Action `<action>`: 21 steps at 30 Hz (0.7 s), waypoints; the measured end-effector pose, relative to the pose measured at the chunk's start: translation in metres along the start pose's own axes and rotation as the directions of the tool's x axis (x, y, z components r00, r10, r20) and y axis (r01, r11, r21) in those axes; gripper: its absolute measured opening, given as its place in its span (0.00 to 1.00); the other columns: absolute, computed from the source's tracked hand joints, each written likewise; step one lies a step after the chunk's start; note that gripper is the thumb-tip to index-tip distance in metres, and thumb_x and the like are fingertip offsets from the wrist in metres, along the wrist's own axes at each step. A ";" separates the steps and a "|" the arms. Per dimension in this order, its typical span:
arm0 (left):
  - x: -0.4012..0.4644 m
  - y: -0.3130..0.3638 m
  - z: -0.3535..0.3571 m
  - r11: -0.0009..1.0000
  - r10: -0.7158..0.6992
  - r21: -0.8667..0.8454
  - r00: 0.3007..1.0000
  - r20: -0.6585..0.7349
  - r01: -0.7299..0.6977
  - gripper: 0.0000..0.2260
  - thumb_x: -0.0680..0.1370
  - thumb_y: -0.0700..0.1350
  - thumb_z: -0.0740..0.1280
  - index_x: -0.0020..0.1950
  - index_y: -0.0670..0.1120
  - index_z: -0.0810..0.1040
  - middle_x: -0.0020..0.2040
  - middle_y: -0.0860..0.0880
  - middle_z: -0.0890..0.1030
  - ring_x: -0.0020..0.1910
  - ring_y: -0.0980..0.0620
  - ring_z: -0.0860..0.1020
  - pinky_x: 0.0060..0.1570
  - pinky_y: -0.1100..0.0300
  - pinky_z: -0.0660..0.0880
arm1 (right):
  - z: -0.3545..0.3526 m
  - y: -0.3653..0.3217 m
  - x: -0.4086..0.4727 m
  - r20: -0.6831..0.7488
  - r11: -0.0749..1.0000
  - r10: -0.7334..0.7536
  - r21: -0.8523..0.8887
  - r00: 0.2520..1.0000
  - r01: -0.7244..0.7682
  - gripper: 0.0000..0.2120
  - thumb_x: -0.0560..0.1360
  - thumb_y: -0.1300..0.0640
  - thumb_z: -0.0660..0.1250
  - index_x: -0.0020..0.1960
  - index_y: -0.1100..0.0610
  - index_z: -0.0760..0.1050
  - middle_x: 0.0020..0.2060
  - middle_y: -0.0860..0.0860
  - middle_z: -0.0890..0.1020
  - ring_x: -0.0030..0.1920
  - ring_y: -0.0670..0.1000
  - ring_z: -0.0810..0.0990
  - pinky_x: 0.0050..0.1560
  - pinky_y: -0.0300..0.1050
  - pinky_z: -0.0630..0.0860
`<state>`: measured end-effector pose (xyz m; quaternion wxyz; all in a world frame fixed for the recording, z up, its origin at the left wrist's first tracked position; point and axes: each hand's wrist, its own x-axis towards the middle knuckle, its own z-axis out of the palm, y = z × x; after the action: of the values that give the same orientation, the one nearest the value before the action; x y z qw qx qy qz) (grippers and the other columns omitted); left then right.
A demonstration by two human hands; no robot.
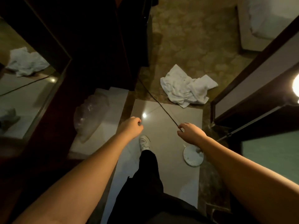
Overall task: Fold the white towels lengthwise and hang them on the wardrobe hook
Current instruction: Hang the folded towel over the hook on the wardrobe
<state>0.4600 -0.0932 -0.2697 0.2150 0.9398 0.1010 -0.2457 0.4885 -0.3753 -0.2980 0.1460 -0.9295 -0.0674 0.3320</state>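
Towels (187, 88), white and crumpled, lie on the floor in the upper middle of the frame. Left hand (131, 126) and right hand (191, 131) hang lower, loosely curled, grasping nothing.

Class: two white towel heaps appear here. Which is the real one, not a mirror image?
The crumpled white towels on the patterned floor ahead; the heap at far left sits inside the mirror.

I see bare forearms with no sleeves, black trousers (150, 180), and one white shoe (144, 142) toward twelve o'clock.

Hotel-style bedroom: bed (265, 18) on patterned carpet (194, 38), dark wardrobe (97, 46) (mirrored)
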 end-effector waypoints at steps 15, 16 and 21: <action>0.333 0.100 -0.064 0.968 0.100 0.186 0.940 0.326 -0.168 0.16 0.82 0.46 0.59 0.68 0.46 0.75 0.66 0.45 0.75 0.60 0.44 0.76 0.58 0.52 0.76 | -0.106 0.061 0.226 0.043 0.949 0.268 0.159 0.962 -0.272 0.26 0.80 0.48 0.62 0.75 0.54 0.67 0.74 0.53 0.68 0.72 0.56 0.68 0.68 0.52 0.70; 0.353 0.107 -0.061 0.969 0.094 0.185 0.935 0.341 -0.165 0.16 0.82 0.46 0.60 0.68 0.46 0.75 0.67 0.45 0.75 0.61 0.44 0.76 0.59 0.53 0.75 | -0.109 0.071 0.241 0.059 0.944 0.282 0.159 0.958 -0.288 0.26 0.80 0.48 0.62 0.76 0.54 0.66 0.74 0.53 0.68 0.72 0.56 0.68 0.68 0.52 0.69; 0.463 0.149 -0.028 0.973 0.079 0.171 0.923 0.376 -0.153 0.16 0.81 0.47 0.62 0.68 0.46 0.76 0.65 0.44 0.77 0.61 0.44 0.77 0.52 0.58 0.71 | -0.114 0.139 0.333 0.105 0.925 0.318 0.185 0.942 -0.333 0.25 0.81 0.49 0.62 0.76 0.57 0.66 0.73 0.56 0.69 0.70 0.59 0.69 0.68 0.52 0.69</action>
<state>0.9139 -0.1731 -0.4288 0.1502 0.8983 -0.0220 -0.4124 0.8219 -0.4589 -0.4572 0.1788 -0.8955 0.1161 0.3907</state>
